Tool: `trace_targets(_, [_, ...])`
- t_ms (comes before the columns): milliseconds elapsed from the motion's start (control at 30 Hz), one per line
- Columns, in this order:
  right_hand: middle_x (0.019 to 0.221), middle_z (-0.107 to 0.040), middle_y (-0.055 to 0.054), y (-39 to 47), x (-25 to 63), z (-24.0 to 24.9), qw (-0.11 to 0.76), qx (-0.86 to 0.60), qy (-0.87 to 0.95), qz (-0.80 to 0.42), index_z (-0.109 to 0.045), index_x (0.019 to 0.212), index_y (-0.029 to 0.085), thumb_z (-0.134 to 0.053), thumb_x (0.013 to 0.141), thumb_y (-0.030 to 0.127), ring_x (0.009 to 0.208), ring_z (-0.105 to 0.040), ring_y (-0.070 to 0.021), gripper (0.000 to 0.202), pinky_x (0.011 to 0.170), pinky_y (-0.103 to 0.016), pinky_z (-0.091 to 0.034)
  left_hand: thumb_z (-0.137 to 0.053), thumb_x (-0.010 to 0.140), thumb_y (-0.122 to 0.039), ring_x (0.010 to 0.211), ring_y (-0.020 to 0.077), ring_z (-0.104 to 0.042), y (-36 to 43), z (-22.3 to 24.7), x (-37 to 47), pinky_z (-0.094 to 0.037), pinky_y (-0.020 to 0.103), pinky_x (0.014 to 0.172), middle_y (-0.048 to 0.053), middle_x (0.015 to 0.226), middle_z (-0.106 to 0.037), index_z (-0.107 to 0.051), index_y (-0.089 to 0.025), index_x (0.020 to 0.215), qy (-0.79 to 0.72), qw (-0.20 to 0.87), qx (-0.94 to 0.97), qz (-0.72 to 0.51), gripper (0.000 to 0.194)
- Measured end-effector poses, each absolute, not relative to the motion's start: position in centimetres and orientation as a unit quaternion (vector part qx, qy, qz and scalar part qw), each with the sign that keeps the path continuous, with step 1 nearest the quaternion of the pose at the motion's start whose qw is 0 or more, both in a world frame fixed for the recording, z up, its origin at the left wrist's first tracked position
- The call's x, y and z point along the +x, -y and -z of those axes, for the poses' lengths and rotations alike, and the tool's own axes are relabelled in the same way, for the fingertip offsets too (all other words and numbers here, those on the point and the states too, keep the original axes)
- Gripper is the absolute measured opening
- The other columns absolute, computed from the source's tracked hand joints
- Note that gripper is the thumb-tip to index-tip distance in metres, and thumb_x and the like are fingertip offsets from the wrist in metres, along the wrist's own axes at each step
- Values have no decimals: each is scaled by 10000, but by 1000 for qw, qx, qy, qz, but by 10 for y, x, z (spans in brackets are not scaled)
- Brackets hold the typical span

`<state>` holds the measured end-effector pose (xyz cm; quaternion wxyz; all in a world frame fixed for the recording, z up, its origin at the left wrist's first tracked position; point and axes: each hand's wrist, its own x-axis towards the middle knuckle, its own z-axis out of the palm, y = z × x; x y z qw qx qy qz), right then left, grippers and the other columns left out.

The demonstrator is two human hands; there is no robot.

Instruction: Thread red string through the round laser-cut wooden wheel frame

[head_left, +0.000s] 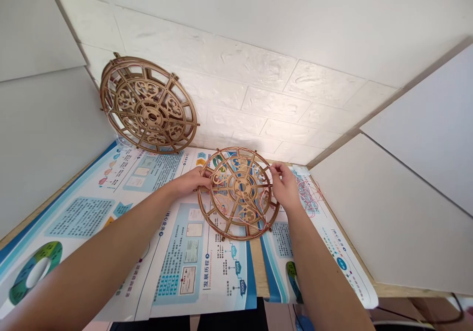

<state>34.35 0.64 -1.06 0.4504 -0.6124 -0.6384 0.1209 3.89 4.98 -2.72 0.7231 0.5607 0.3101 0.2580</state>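
Note:
A round wooden openwork frame (242, 188) with spokes, scrolled cut-outs and a hub is in the middle of the head view, just above the table. Red and white wires (254, 213) run around its rim and across its face. Its left edge is gripped by my left hand (194, 181), thumb on the front and the other fingers partly behind. At the upper right rim, my right hand (284, 183) has thumb and forefinger pinched together. What lies between those fingertips is too small to make out.
Several similar round frames (151, 116) lean against the white brick-patterned wall (229, 75) at the back left. Printed posters (177, 252) cover the wooden table (258, 267). A tangle of thin red wires (310, 195) lies right of my right hand. White panels (391, 208) stand at both sides.

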Motion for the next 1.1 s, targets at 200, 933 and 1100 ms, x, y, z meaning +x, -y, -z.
trace_targets(200, [747, -534, -1, -11, 344, 14, 534, -639, 532, -150, -536, 817, 220, -505, 917, 544, 699, -479, -185, 340, 677, -319, -392, -675, 541, -183, 634, 149, -554, -50, 27, 40, -434, 261, 613, 29, 662, -656, -746, -146, 671, -294, 730, 557, -266, 153])
trace_targets(933, [830, -690, -66, -2, 333, 4, 452, -624, 613, -176, -645, 827, 208, -544, 872, 497, 791, -605, -238, 309, 783, -370, -485, -695, 553, -181, 698, 184, -622, -50, 27, 39, -499, 283, 674, 55, 718, -695, -744, -142, 680, -293, 739, 545, -266, 142])
trace_targets(1100, [847, -678, -58, -2, 336, 3, 464, -605, 623, -175, -614, 826, 221, -507, 899, 444, 833, -604, -237, 257, 822, -373, -470, -721, 510, -185, 749, 209, -660, -51, 30, 39, -518, 292, 717, 71, 787, -746, -774, -142, 749, -340, 740, 516, -267, 249])
